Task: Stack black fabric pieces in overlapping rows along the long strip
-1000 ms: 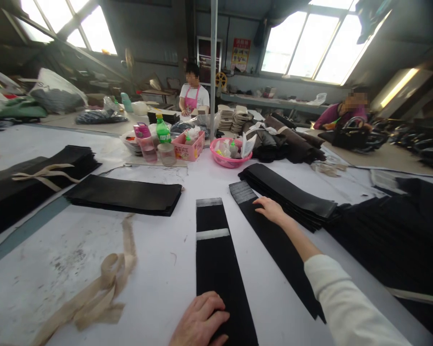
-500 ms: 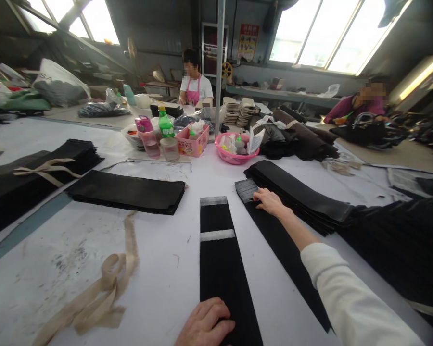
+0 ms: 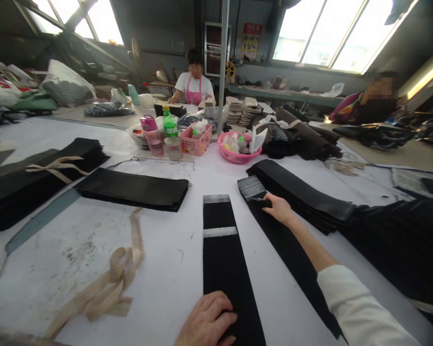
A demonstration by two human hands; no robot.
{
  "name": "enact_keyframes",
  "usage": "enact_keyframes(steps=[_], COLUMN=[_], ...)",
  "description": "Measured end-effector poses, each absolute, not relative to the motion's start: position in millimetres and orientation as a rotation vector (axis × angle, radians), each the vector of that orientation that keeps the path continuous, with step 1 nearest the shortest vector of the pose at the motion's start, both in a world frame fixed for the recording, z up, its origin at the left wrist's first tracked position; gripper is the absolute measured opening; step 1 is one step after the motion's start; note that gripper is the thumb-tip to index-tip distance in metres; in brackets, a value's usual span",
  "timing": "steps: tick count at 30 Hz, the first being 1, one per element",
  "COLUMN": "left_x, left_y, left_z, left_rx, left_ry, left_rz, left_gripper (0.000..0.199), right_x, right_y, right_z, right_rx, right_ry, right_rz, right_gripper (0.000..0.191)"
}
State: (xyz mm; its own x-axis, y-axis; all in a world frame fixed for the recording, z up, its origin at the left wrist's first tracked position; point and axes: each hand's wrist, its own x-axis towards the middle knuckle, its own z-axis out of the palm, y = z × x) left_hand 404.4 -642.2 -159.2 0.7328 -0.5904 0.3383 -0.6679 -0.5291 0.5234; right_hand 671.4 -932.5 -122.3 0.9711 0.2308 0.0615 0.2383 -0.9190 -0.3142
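Observation:
Near the bottom edge, my left hand (image 3: 209,319) rests on a long black fabric strip (image 3: 223,269), fingers slightly bent and lying over its left side. A pale band crosses this strip near its far end, and the end itself is whitish grey. To the right, my right hand (image 3: 278,210) pinches the edge of a second black strip (image 3: 292,259), just below its grey-streaked end (image 3: 251,186). The pinched edge is lifted a little. Beside that hand lies a thick stack of black strips (image 3: 299,192).
At left are a black stack (image 3: 133,188), a bundle tied with beige ribbon (image 3: 57,166) and loose beige fabric tape (image 3: 117,283). A pink basket (image 3: 238,154), pink box (image 3: 197,142) and green bottle (image 3: 169,122) stand beyond, near a metal pole (image 3: 223,67). Two people sit farther back.
My right hand has drawn slightly towards me and now raises the pinched strip edge. My left hand stays on its strip. The view has shifted slightly.

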Motion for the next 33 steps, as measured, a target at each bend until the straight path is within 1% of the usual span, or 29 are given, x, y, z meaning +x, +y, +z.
enact_keyframes(steps=[3, 7, 10, 15, 18, 21, 27, 30, 33], left_x=[403, 402, 401, 399, 399, 400, 405, 405, 402], left_y=[-642, -643, -643, -643, -643, -642, -639, -640, -645], left_z=[-158, -156, -154, -154, -158, -160, -157, -158, -164], left_rx=[2.291, 2.302, 2.304, 2.279, 2.26, 2.249, 2.196, 2.149, 2.131], left_ry=[-0.944, -0.941, -0.935, -0.894, -0.891, -0.907, -0.918, -0.937, -0.955], left_rz=[0.135, 0.093, 0.077, 0.077, 0.098, 0.117, 0.097, 0.112, 0.188], left_gripper=[0.027, 0.026, 0.026, 0.03, 0.031, 0.029, 0.025, 0.026, 0.019], right_x=[665, 654, 646, 629, 609, 575, 490, 463, 456], right_y=[-939, -939, -939, -951, -957, -958, -951, -941, -921], right_z=[-120, -111, -99, -75, -55, -26, 32, 45, 41], right_rx=[-2.654, -2.486, -2.335, -1.983, -1.967, -1.913, -1.557, -1.394, -1.274], right_ry=[-0.374, -0.461, -0.459, -0.226, -0.172, -0.123, 0.23, 0.414, 0.399], right_rz=[0.041, 0.215, 0.341, 0.469, 0.498, 0.54, 0.544, 0.497, 0.572], right_gripper=[0.01, 0.015, 0.022, 0.044, 0.044, 0.044, 0.041, 0.043, 0.047])
